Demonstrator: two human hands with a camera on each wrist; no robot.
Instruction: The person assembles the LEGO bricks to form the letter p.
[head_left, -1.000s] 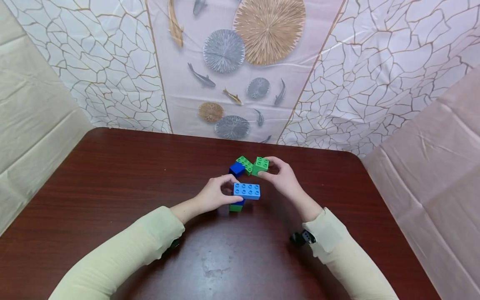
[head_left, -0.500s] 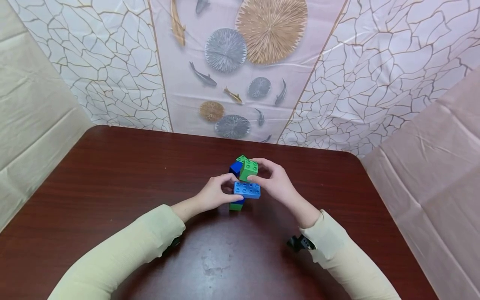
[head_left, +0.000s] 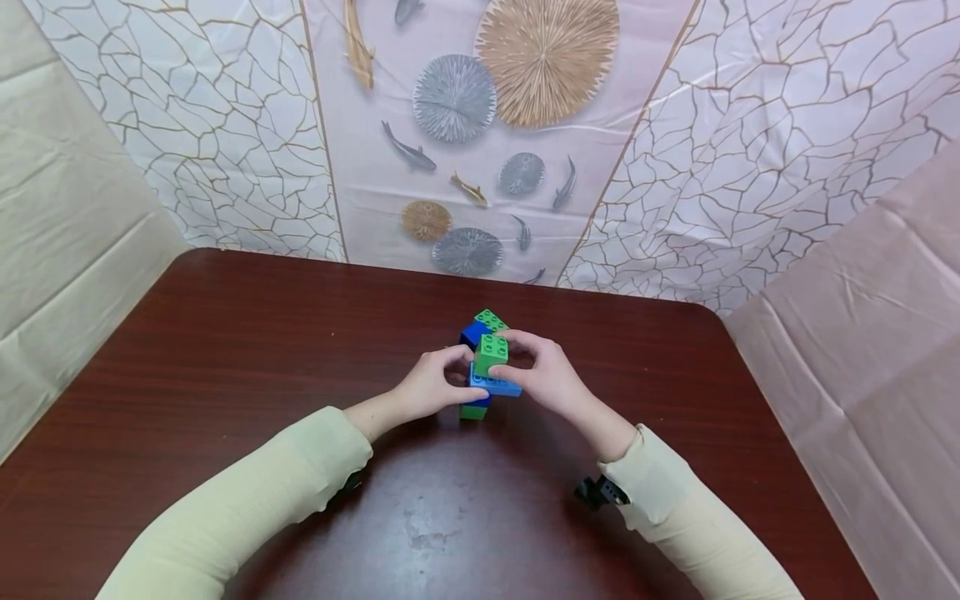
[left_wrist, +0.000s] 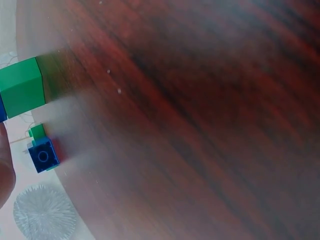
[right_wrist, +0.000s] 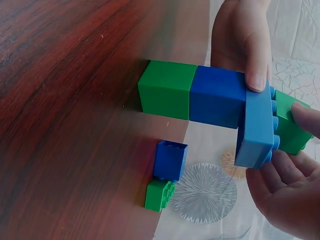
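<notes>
Seemingly unseated, green plastic cube (head_left: 491,357) is pinched by right hand (head_left: 549,379); assembled blue-and-green plastic stack (right_wrist: 217,95), by left hand (head_left: 422,386).

Glossy dark-red table (head_left: 300,350); on it: near green block (head_left: 473,412), tipped blue block (head_left: 474,332), studded green brick (head_left: 492,320).

Left arm (head_left: 247,504) reaches forward from lower left, right arm (head_left: 701,517) from lower right; both sleeved almost to bare wrists (head_left: 615,432), converging ahead of body. Left hand (head_left: 420,385): thumb (right_wrist: 256,67) and forefinger (head_left: 454,356) bowed into pinch grip. Right hand (head_left: 551,375): thumb opposed to curled fingers (right_wrist: 271,176), pinching. Hands near each other, right slightly farther forward.
</notes>
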